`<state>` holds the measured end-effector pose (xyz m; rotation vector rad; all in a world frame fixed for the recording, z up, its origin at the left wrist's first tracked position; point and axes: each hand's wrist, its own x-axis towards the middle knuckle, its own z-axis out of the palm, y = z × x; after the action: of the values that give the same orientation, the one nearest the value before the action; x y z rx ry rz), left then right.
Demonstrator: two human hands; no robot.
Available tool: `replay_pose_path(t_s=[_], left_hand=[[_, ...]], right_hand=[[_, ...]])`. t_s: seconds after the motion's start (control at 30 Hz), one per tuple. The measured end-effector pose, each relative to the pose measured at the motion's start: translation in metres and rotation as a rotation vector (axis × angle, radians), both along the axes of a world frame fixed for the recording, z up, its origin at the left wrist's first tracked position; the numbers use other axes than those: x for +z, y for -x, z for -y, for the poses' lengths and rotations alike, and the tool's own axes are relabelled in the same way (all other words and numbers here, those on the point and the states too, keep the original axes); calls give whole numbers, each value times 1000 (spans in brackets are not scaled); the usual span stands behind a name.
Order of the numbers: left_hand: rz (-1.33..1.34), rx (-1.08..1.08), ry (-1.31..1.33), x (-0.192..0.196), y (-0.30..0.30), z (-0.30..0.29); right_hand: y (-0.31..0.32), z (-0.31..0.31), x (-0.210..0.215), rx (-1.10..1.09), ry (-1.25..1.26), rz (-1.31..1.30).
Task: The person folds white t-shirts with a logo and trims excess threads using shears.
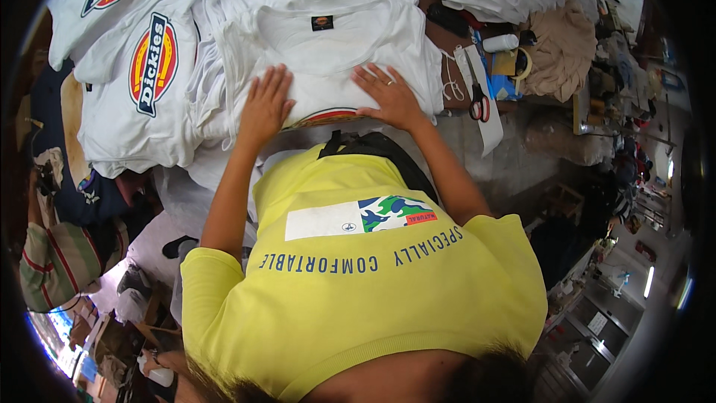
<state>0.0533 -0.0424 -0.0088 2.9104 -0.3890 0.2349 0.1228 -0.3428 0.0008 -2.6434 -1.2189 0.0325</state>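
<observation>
We see a white cloth shirt with a wide round neck lying right in front of us, on top of a pile of white shirts. Our left hand is flat on it, palm down, on the left side below the neck hole. Our right hand is flat on it too, on the right side, with its fingers a bit apart and a thin ring on one finger. Both hands are open and grip nothing. Between them, near the shirt's bottom edge, we see part of a red curved print. A small black square label sits inside the neck.

To the left, we see more white shirts, and one has a red, yellow and dark blue badge print. To the right lie scissors with black and red handles, on a long white strip. Past them is a crumpled tan cloth.
</observation>
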Motion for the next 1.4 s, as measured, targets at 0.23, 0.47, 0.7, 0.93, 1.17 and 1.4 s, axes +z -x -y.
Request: replay_pose_path(t_s=[0.23,0.47,0.7,0.93,1.17,1.4], left_hand=[[44,15,-3,2,-55,-31],[290,163,-243,12,-84,-33],[336,235,39,22,-138,-68],[63,83,228,36,-156,-80],[-252,260,253,46,-179,-116],[-173,248,191,32,-178,-109]], right_hand=[[-68,9,-21,-317,2,226],[-142,10,-29,-378,26,296],[-175,7,-34,-370,-205,92],[-188,2,-35,-389,-331,159],[-211,-5,-8,-408,-141,38],[-222,-7,2,-323,-74,-59]])
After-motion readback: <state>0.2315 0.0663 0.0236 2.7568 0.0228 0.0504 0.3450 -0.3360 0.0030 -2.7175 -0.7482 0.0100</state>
